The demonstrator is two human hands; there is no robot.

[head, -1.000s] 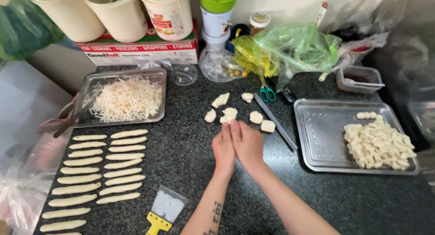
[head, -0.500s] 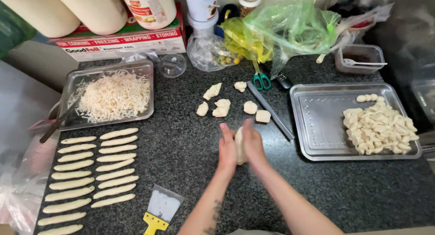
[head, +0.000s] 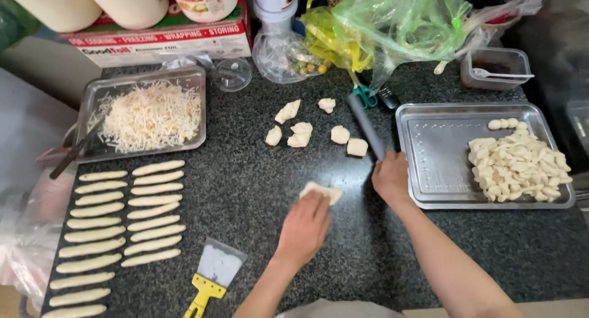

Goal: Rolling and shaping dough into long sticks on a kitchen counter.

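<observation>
Your hands have parted since a moment ago: your left hand (head: 305,223) now presses a flattened dough piece (head: 321,191) onto the dark speckled tabletop (head: 257,189), fingers together, while your right hand (head: 390,177) closes its fingers on the grey rolling pin (head: 365,125). Nearer lies a yellow-handled scraper (head: 213,274); beyond, dough lumps (head: 300,134), then a cheese tray (head: 145,112).
</observation>
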